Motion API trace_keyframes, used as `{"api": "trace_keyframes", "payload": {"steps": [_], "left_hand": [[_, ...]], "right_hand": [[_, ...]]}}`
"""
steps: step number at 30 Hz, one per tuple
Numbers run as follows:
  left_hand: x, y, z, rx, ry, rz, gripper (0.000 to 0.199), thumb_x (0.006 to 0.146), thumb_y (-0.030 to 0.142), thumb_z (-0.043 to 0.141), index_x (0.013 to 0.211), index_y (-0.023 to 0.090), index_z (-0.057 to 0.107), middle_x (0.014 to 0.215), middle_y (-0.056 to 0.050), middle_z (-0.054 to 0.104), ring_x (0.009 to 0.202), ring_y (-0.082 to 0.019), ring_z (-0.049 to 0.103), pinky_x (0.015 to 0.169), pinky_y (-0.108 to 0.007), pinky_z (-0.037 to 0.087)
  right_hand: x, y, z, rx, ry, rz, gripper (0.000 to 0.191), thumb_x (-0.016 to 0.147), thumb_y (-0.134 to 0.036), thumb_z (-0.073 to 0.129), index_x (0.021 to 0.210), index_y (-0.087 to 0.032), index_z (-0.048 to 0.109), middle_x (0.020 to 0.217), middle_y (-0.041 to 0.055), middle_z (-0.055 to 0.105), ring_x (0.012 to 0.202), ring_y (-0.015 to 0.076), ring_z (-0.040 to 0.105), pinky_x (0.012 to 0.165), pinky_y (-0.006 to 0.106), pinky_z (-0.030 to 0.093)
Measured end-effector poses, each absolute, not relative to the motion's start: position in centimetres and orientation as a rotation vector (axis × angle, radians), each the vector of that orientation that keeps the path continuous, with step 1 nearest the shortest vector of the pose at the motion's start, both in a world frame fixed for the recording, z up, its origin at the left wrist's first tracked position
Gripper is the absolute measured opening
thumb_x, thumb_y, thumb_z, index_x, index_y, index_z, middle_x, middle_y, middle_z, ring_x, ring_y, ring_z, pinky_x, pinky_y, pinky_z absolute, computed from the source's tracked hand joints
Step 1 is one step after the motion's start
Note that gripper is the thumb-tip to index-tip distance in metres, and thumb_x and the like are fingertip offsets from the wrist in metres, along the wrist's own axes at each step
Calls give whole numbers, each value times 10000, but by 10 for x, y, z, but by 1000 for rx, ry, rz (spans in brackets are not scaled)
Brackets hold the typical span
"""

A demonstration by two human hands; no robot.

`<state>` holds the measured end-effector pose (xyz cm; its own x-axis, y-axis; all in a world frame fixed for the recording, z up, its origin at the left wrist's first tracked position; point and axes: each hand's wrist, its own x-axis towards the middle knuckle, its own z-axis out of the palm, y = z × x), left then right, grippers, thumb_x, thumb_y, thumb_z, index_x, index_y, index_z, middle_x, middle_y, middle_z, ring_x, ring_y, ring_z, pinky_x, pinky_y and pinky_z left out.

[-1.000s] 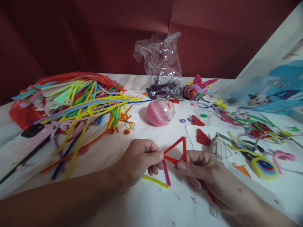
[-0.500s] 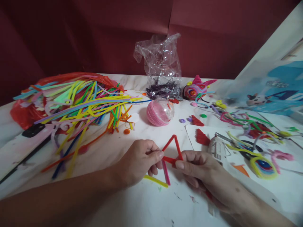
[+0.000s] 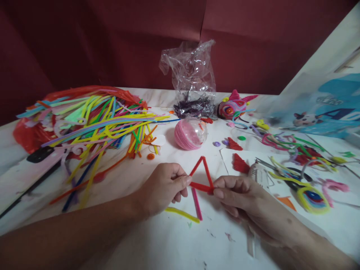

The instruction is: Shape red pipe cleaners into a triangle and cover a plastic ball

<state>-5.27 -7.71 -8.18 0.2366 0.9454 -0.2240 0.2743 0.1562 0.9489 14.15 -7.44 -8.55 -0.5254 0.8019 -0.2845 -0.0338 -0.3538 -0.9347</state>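
A red pipe cleaner [image 3: 201, 186], bent into a triangle, is held up between my two hands. My left hand [image 3: 165, 187] pinches its left corner between thumb and forefinger. At the lower right corner, my right hand [image 3: 239, 197] grips it with thumb and fingers. Below the triangle lie a magenta pipe cleaner [image 3: 197, 205] and a yellow pipe cleaner [image 3: 184, 214], the latter partly behind my left hand. Just beyond my hands sits a clear plastic ball [image 3: 190, 134] with its left part wrapped in pink pipe cleaner.
Many coloured pipe cleaners [image 3: 95, 120] heap on a red bag at left, near a phone [image 3: 36, 165]. A clear bag [image 3: 194, 78] stands at the back beside a wrapped colourful ball [image 3: 233, 109]. Red triangles [image 3: 240, 163], a glue gun [image 3: 258, 175] and scraps lie at right.
The red triangle has shifted slightly left and up. My right hand has moved to its lower right corner, and the bottom side now shows more fully.
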Motion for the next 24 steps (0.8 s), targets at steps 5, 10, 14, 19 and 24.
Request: {"api": "trace_keyframes", "payload": {"steps": [5,10,14,19,24], "left_hand": [[-53,-77,-83,1412,1261,712,191,749,288,482,605,164,457,511,51,518,398,-37,418,376,-148,308],[-54,-78,-80,1434,1288,661,199,747,298,486,602,166,457,506,47,513,398,-44,419,370,-152,303],[-53,-80,-77,1385,1289,631,203,748,297,476,595,167,447,493,51,497,373,-41,395,349,-151,273],[-51,-78,-74,1246,1214,658,239,769,286,450,572,151,454,508,28,528,374,-36,412,373,-155,302],[-53,-79,-70,1279,1172,733,228,751,323,508,620,137,514,567,1,575,429,-54,472,415,-167,352]], "right_hand": [[145,-71,-90,-1032,-1450,1909,453,703,-466,757,645,-78,531,464,-28,346,384,33,220,336,115,146],[151,-69,-94,-1026,-1534,1971,481,741,-511,730,680,-80,524,489,-43,293,403,35,178,347,130,108],[153,-69,-95,-1067,-1563,1919,524,725,-562,726,696,-79,524,505,-41,297,416,37,183,352,128,121],[152,-69,-96,-1093,-1524,1872,513,723,-550,726,670,-94,495,482,-51,283,403,38,169,342,131,110],[150,-69,-93,-1113,-1397,1903,484,671,-495,776,663,-98,499,478,-55,281,399,37,163,340,127,110]]}}
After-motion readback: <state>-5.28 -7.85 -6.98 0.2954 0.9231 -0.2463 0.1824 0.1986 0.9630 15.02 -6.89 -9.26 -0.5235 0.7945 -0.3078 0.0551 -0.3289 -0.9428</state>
